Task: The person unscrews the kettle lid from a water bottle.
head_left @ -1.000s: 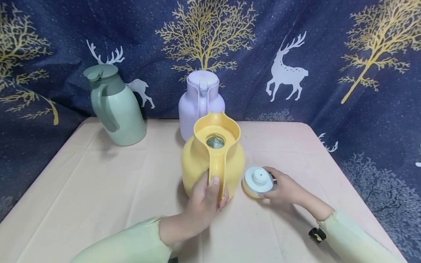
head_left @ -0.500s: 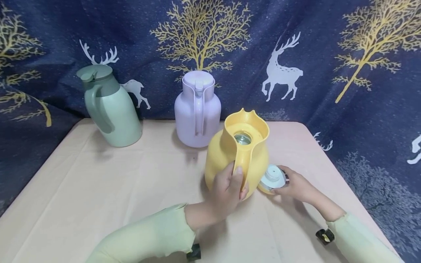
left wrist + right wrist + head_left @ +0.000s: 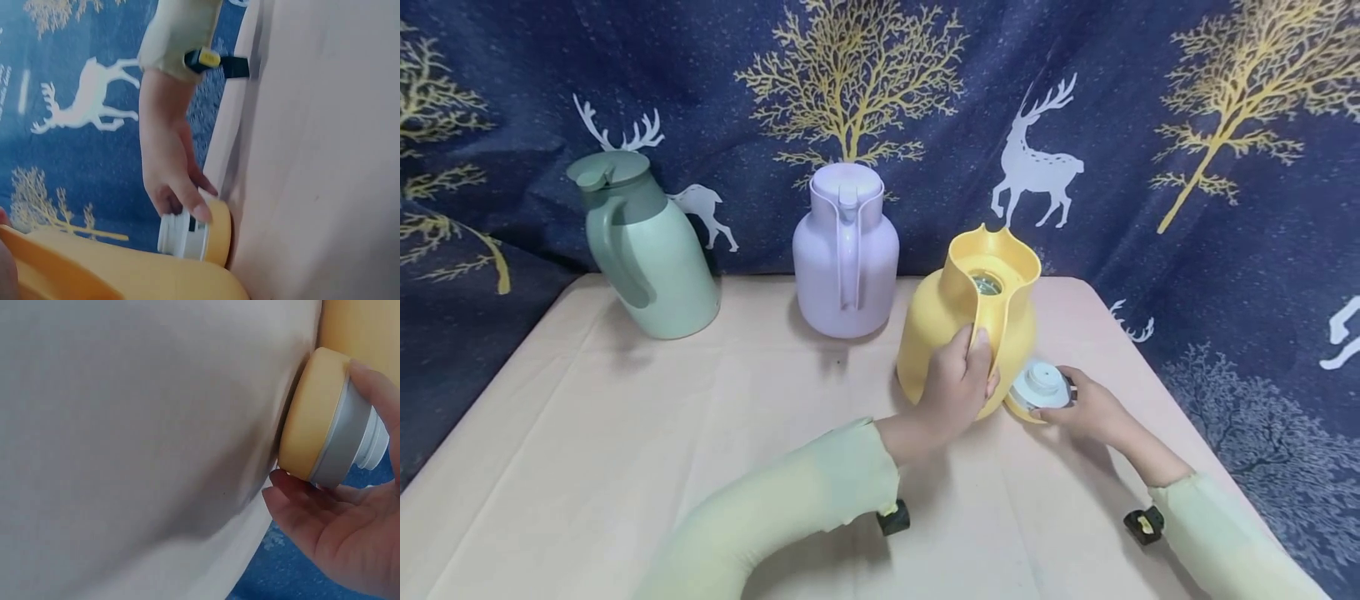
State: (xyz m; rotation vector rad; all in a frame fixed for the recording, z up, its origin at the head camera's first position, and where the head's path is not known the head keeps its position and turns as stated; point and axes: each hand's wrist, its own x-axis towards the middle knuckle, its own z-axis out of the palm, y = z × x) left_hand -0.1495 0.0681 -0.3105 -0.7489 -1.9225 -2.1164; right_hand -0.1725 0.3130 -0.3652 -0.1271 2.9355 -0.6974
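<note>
My left hand [image 3: 951, 392] grips the handle of a yellow thermos jug [image 3: 928, 321]. The jug's mouth is uncovered, with the shiny inner neck showing. Close against the jug's right side lies its lid [image 3: 1039, 390], upside down with the pale screw stopper facing up and the yellow cap on the table. My right hand [image 3: 1093, 410] holds this lid from the right. In the right wrist view, thumb and fingers sit on opposite sides of the lid [image 3: 315, 415]. The left wrist view shows the lid [image 3: 215, 234] beside the jug body [image 3: 156, 272].
A lilac thermos jug [image 3: 846, 250] with its lid on stands at the back middle. Farther left is a green thermos jug [image 3: 658, 258], also lidded. A pale cloth covers the table [image 3: 625, 450]; a dark blue curtain [image 3: 940, 108] with deer and trees hangs behind.
The yellow jug has moved right and away from me in my left hand, out from in front of the lilac jug. My right hand and the lid have shifted slightly right and back.
</note>
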